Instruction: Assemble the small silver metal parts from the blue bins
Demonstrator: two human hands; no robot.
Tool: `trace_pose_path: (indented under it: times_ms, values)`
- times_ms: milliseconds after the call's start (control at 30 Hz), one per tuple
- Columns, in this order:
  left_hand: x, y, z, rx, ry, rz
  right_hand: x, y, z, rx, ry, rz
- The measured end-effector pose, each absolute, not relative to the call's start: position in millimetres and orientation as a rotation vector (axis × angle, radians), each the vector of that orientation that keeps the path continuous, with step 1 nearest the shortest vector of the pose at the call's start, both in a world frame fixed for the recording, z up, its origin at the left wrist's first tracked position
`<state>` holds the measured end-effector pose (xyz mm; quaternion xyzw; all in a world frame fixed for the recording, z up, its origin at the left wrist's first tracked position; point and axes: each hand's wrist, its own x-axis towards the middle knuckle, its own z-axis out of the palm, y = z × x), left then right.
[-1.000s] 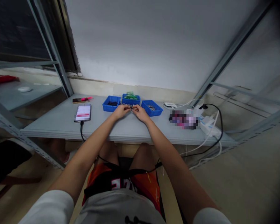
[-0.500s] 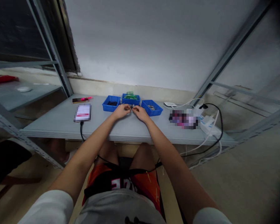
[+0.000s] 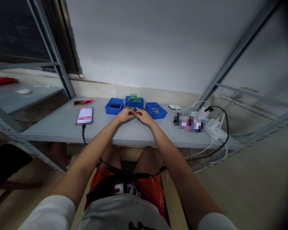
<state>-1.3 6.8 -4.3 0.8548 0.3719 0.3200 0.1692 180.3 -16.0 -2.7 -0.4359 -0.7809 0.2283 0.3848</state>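
My left hand point(image 3: 124, 115) and my right hand point(image 3: 143, 116) meet at the middle of the grey table point(image 3: 62, 127), fingertips pressed together just in front of three blue bins. Both hands are closed in a pinch on a small metal piece point(image 3: 133, 109) that is too small to name. The left bin point(image 3: 114, 106) holds dark bits, the middle bin point(image 3: 134, 101) holds green parts, and the right bin point(image 3: 156, 110) holds small metal parts.
A phone point(image 3: 84, 115) with a cable lies left of the hands, with a pink marker point(image 3: 84, 102) behind it. White chargers, a power strip point(image 3: 214, 127) and black and white cables crowd the table's right end. Metal shelf posts stand at both sides.
Both hands have dropped slightly and drawn closer, so the fingertips now touch; the small metal piece is more hidden between them.
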Motion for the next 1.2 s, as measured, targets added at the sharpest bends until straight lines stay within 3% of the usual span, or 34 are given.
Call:
trace_pose_path:
  times_ms: [767, 1200]
  values:
    - [-2.1, 7.9, -4.2, 2.434, 1.160, 0.983, 186.5, -6.5, -9.1, -1.143, -1.955, 0.565]
    - [1.2, 1.1, 1.7, 2.444, 0.984, 1.046, 180.0, -8.1, -13.5, -1.096, -2.063, 0.575]
